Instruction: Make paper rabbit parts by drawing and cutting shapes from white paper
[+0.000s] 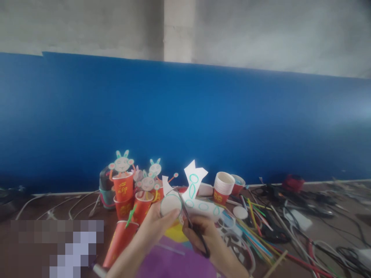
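Note:
White paper (pixel 192 170) with teal outlines of ovals and a large circle is pinched in my left hand (pixel 158 222), thumb on the circle. My right hand (pixel 203 235) is closed on black-handled scissors (pixel 199 235), whose blades lie at the right edge of the circle, against the paper. Below both hands are purple sheets (pixel 174 260) and a yellow piece (pixel 175 232). Just left of my left hand stand red paper cups (pixel 124 189) with rabbit-faced paper figures (pixel 121 164) on them.
A stack of cups (pixel 223 187) stands behind my right hand. Coloured sticks (pixel 255 241), a white disc (pixel 240 212) and tangled cables (pixel 292 231) lie to the right. A blue panel (pixel 185 123) rises behind the table. A red cup (pixel 120 241) lies tilted at the left.

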Tool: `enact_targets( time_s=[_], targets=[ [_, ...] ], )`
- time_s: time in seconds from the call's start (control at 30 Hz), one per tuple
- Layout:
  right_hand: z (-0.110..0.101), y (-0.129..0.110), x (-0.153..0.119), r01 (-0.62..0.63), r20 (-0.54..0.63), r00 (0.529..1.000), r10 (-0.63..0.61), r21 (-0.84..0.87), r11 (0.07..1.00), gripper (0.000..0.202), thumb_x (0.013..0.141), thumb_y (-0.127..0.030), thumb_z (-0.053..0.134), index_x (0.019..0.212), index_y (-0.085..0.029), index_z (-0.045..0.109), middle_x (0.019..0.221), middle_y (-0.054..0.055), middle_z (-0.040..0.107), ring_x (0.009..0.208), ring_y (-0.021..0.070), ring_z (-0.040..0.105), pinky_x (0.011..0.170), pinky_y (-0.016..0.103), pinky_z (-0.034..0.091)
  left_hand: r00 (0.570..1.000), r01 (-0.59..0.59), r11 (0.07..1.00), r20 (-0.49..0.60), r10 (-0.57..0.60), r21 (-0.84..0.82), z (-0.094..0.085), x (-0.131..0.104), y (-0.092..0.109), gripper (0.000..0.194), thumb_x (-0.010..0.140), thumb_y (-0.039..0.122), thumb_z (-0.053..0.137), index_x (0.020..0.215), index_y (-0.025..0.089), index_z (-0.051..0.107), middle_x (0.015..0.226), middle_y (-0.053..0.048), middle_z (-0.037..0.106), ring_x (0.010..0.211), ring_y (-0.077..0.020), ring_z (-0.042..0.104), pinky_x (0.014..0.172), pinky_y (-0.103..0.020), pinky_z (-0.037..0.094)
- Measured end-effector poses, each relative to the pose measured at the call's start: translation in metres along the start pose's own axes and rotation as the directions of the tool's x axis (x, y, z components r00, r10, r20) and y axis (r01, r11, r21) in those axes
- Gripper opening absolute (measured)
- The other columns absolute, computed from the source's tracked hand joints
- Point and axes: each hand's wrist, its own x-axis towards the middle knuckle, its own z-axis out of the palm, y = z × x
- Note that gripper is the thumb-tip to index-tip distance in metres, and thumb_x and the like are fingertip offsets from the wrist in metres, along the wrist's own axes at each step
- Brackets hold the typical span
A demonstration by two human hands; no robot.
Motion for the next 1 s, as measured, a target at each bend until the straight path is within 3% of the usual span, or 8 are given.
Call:
enact_targets(
  time_s=[0.13, 0.3, 0.47, 0.7, 0.87, 1.0],
  targets=[
    [0.001, -0.001, -0.001, -0.016, -0.003, 1.000, 0.016, 0.005, 1.000, 0.040, 0.072, -0.053, 0.067, 0.063, -0.018, 0.052, 0.042, -0.010, 0.036, 0.036, 0.0040, 0.027, 0.034, 0.019, 0.017, 0.998, -0.003, 0.999, -0.061, 0.000, -0.044, 0.002, -0.001, 0.001, 0.028, 0.072, 0.037, 0.068, 0.089, 0.014, 0.070, 0.082, -0.006, 0.070, 0.078, -0.0187, 0.060, 0.072, -0.025, 0.046],
    [0.000, 0.001, 0.000, -0.034, -0.002, 0.999, 0.034, 0.008, 0.999, 0.038, 0.072, -0.051, 0.068, 0.063, -0.018, 0.051, 0.043, -0.010, 0.036, 0.035, 0.0037, 0.027, 0.033, 0.018, 0.017, 1.000, 0.014, 0.999, -0.026, -0.015, -0.042, 0.002, -0.001, 0.002, 0.032, 0.071, 0.037, 0.069, 0.092, 0.013, 0.069, 0.083, -0.007, 0.071, 0.080, -0.0201, 0.062, 0.074, -0.026, 0.047],
    [-0.002, -0.001, 0.000, -0.034, 0.029, 0.999, 0.034, 0.002, 0.999, 0.039, 0.070, -0.052, 0.069, 0.062, -0.018, 0.051, 0.043, -0.010, 0.035, 0.034, 0.0038, 0.028, 0.032, 0.018, 0.019, 0.997, 0.012, 0.998, -0.070, -0.015, -0.054, 0.002, -0.004, 0.007, 0.033, 0.070, 0.034, 0.070, 0.095, 0.013, 0.068, 0.088, -0.008, 0.071, 0.080, -0.0206, 0.063, 0.071, -0.026, 0.048],
    [-0.002, -0.010, 0.000, -0.047, 0.027, 0.999, 0.048, -0.019, 0.999, 0.036, 0.068, -0.049, 0.069, 0.060, -0.019, 0.051, 0.042, -0.010, 0.036, 0.034, 0.0040, 0.029, 0.032, 0.018, 0.020, 0.997, 0.074, 0.997, 0.021, -0.074, 0.013, -0.007, -0.003, 0.009, 0.035, 0.071, 0.037, 0.071, 0.096, 0.014, 0.069, 0.086, -0.007, 0.072, 0.079, -0.0198, 0.062, 0.071, -0.026, 0.048],
    [-0.003, -0.008, 0.000, -0.063, 0.029, 0.998, 0.064, -0.027, 0.998, 0.033, 0.068, -0.045, 0.069, 0.059, -0.018, 0.052, 0.041, -0.010, 0.036, 0.033, 0.0041, 0.030, 0.033, 0.018, 0.020, 0.995, 0.100, 0.995, -0.004, -0.100, 0.026, -0.015, 0.001, -0.001, 0.038, 0.068, 0.038, 0.073, 0.095, 0.012, 0.067, 0.082, -0.007, 0.071, 0.075, -0.0184, 0.061, 0.069, -0.025, 0.047],
    [-0.005, -0.009, -0.002, -0.074, 0.038, 0.996, 0.075, -0.032, 0.997, 0.031, 0.070, -0.042, 0.069, 0.060, -0.018, 0.052, 0.042, -0.009, 0.037, 0.033, 0.0038, 0.030, 0.032, 0.018, 0.020, 0.993, 0.114, 0.994, 0.040, -0.113, -0.003, -0.017, 0.002, -0.003, 0.034, 0.069, 0.037, 0.073, 0.093, 0.013, 0.069, 0.079, -0.006, 0.070, 0.073, -0.0166, 0.059, 0.065, -0.023, 0.046]
  ],
)
